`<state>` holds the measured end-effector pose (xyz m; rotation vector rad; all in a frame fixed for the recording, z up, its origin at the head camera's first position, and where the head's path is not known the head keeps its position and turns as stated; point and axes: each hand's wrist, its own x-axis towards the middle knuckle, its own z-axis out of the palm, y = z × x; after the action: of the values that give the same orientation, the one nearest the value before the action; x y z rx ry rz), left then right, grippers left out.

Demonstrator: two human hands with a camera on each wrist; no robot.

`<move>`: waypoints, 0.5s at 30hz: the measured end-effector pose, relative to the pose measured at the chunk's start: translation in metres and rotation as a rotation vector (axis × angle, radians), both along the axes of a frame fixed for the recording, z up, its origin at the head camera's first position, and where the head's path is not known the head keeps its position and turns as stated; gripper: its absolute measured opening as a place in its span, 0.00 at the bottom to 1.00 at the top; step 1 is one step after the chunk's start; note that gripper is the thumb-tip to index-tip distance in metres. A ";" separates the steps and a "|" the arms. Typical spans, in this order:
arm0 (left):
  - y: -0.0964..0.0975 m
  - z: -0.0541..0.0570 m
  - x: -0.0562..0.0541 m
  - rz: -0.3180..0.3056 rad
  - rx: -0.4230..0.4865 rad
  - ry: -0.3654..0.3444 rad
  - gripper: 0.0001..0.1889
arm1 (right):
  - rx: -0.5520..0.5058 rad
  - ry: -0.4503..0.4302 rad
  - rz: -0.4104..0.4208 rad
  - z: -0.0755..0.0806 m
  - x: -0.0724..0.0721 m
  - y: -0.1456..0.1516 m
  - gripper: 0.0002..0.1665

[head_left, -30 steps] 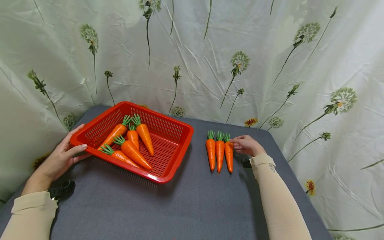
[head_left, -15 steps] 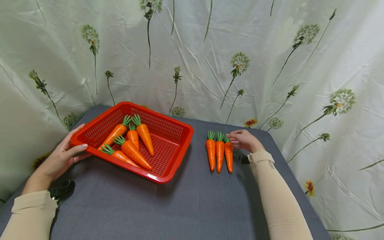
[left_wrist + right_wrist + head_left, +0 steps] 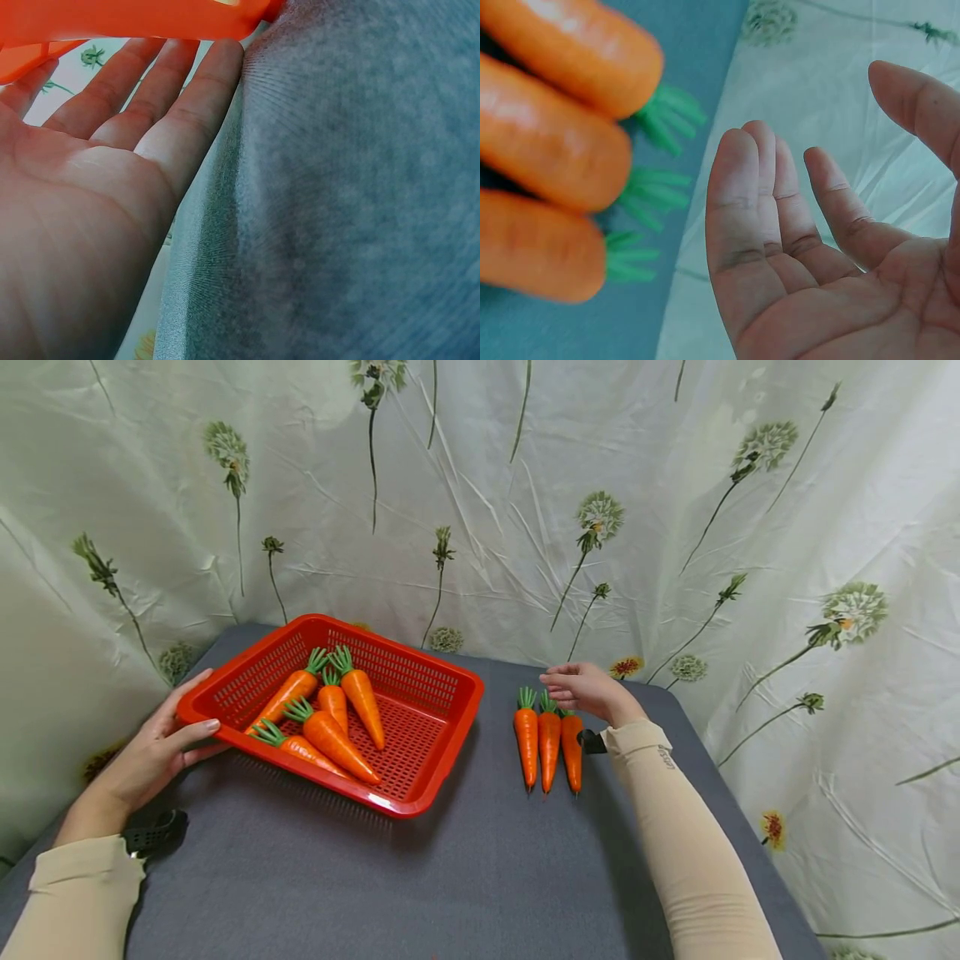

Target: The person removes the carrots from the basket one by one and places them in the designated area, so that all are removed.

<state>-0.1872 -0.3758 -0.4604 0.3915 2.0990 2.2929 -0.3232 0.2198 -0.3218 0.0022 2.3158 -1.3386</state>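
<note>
At the left, my left hand (image 3: 153,739) grips the corner of a red plastic basket (image 3: 442,760), its thumb at the front rim and another finger along the left side. Seen from the left wrist, its fingers (image 3: 199,105) reach up to the basket's edge (image 3: 150,19). Inside the basket lie several orange carrots (image 3: 330,739) with green tops. Three more carrots (image 3: 527,743) lie side by side on the table, tips toward me. My right hand (image 3: 592,689) is above the tops of the right-hand ones, holding nothing; the right wrist view shows its fingers (image 3: 735,195) apart from the carrots.
The table has a grey cloth (image 3: 480,877). A pale curtain (image 3: 495,510) with a dandelion print hangs behind it and around both sides. The basket's right end is a short way left of the row of carrots.
My right hand has moved left and away from me, from the side of the rightmost carrot to above the green tops. The left hand, basket and carrots have stayed put.
</note>
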 end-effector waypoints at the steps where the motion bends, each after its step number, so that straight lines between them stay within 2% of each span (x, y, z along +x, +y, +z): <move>1: 0.000 0.000 0.000 0.001 -0.002 0.000 0.42 | -0.002 0.003 0.004 0.002 0.000 -0.004 0.34; 15: 0.000 0.001 0.000 0.016 -0.033 -0.010 0.42 | -0.030 0.022 0.104 0.016 0.003 -0.055 0.32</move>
<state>-0.1872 -0.3759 -0.4596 0.3627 2.1402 2.2597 -0.3205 0.1644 -0.3055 -0.1416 2.2802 -1.3278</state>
